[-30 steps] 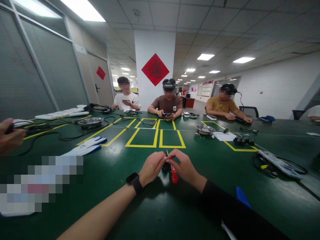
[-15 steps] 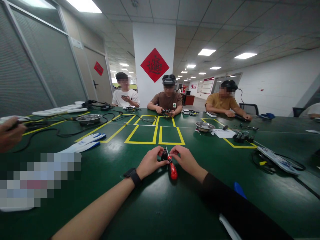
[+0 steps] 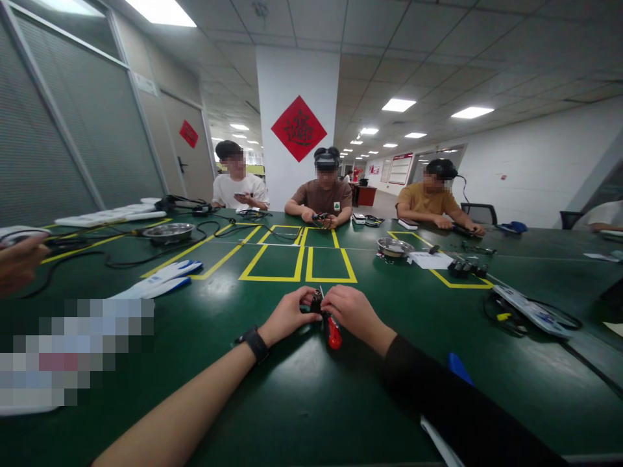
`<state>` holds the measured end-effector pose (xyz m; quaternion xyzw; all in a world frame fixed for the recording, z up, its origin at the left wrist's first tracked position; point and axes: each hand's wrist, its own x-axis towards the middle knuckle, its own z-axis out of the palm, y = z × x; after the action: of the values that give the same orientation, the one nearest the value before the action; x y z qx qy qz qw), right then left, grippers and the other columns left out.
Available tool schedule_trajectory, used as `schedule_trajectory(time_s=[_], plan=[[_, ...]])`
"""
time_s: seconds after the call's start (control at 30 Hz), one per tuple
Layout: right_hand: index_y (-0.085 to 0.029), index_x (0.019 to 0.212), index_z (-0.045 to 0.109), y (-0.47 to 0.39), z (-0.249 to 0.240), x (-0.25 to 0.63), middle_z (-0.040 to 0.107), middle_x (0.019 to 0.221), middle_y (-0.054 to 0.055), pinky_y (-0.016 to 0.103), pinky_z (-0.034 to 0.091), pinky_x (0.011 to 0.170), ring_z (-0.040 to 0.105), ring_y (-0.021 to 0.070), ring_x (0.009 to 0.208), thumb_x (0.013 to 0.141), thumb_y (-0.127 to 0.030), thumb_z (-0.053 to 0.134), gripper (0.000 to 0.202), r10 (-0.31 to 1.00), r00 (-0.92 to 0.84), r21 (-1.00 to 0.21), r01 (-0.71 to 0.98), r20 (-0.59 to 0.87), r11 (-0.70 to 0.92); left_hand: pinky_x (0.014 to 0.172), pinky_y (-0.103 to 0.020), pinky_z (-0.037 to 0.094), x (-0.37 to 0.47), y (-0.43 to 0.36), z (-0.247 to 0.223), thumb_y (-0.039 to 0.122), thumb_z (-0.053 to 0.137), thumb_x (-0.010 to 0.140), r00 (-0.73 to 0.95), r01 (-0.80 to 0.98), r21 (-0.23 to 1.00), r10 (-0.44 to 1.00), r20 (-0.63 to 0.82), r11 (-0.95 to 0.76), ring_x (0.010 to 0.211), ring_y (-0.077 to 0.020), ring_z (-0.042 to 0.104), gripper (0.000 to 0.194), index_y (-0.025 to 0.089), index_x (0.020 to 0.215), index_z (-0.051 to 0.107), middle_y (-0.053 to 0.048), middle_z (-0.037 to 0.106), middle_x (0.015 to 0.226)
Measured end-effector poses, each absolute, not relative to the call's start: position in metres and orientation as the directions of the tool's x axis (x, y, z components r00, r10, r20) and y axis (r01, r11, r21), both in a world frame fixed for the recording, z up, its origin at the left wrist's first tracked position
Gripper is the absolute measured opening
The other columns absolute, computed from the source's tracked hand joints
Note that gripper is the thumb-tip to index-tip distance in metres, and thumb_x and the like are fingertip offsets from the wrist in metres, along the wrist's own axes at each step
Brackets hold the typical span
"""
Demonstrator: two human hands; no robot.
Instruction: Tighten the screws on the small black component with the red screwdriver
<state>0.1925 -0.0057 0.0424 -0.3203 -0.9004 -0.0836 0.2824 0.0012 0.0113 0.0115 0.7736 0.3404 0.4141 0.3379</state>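
Near the middle of the table, my left hand (image 3: 288, 316) grips a small black part (image 3: 317, 299) with a round opening on top, between thumb and fingers. My right hand (image 3: 354, 310) is closed beside it, its fingers pinched over the neck of a screwdriver (image 3: 334, 334). The red and black handle points toward me below the fingertips, and a bit of thin metal shaft shows above them. Exactly where the shaft meets the black part is hidden by my right fingers.
Yellow tape rectangles (image 3: 271, 279) mark the green table (image 3: 302, 395). White and blue gloves (image 3: 170, 277) lie left. Metal bowls (image 3: 395, 246), black blocks (image 3: 468, 268) and a cabled power strip (image 3: 530, 310) lie farther out. Several people sit around; another person's hand (image 3: 22, 263) is at far left.
My right hand has shifted left and its fingers now cover the screwdriver's neck, which showed before. My left hand stays around the black part. The whole view has shifted slightly.
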Motion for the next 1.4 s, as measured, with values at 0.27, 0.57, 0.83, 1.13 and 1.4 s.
schedule_trajectory(time_s=[0.27, 0.57, 0.83, 1.13, 1.4], plan=[[-0.017, 0.085, 0.060, -0.009, 0.049, 0.189, 0.061, 0.084, 0.006, 0.031, 0.035, 0.069, 0.050, 0.0191, 0.079, 0.085, -0.017, 0.052, 0.009, 0.411, -0.774, 0.251, 0.571, 0.482, 0.782, 0.080, -0.032, 0.048, 0.001, 0.009, 0.015, 0.025, 0.073, 0.063, 0.421, 0.306, 0.784, 0.815, 0.398, -0.540, 0.082, -0.0175, 0.062, 0.032, 0.015, 0.090, 0.060, -0.003, 0.067, 0.086], [-0.019, 0.081, 0.063, -0.009, 0.049, 0.186, 0.060, 0.079, 0.004, 0.030, 0.033, 0.066, 0.048, 0.0177, 0.076, 0.085, -0.020, 0.053, 0.010, 0.427, -0.754, 0.212, 0.584, 0.500, 0.784, 0.073, -0.028, 0.047, 0.002, 0.004, 0.019, 0.026, 0.073, 0.064, 0.409, 0.322, 0.771, 0.815, 0.410, -0.550, 0.078, -0.0158, 0.060, 0.028, 0.015, 0.086, 0.059, -0.001, 0.065, 0.082], [-0.020, 0.078, 0.065, -0.007, 0.043, 0.189, 0.061, 0.078, 0.003, 0.030, 0.036, 0.073, 0.051, 0.0170, 0.078, 0.084, -0.020, 0.054, 0.013, 0.487, -0.673, 0.066, 0.620, 0.556, 0.782, 0.076, -0.029, 0.047, 0.002, 0.005, 0.019, 0.027, 0.072, 0.065, 0.436, 0.300, 0.780, 0.806, 0.399, -0.549, 0.078, -0.0156, 0.060, 0.026, 0.015, 0.085, 0.059, -0.001, 0.065, 0.081], [-0.020, 0.080, 0.066, -0.004, 0.038, 0.192, 0.063, 0.079, 0.002, 0.030, 0.038, 0.074, 0.052, 0.0167, 0.079, 0.084, -0.020, 0.055, 0.012, 0.481, -0.678, 0.037, 0.598, 0.556, 0.800, 0.075, -0.029, 0.047, 0.003, 0.004, 0.021, 0.028, 0.072, 0.065, 0.441, 0.313, 0.775, 0.807, 0.393, -0.549, 0.078, -0.0154, 0.059, 0.027, 0.015, 0.084, 0.058, -0.001, 0.064, 0.080], [-0.019, 0.078, 0.064, -0.006, 0.039, 0.190, 0.062, 0.079, 0.003, 0.029, 0.038, 0.074, 0.052, 0.0164, 0.078, 0.085, -0.020, 0.054, 0.013, 0.506, -0.644, -0.011, 0.612, 0.574, 0.791, 0.075, -0.027, 0.046, 0.002, 0.003, 0.022, 0.026, 0.072, 0.065, 0.458, 0.292, 0.777, 0.795, 0.398, -0.557, 0.078, -0.0146, 0.058, 0.025, 0.015, 0.083, 0.058, 0.000, 0.063, 0.081]])
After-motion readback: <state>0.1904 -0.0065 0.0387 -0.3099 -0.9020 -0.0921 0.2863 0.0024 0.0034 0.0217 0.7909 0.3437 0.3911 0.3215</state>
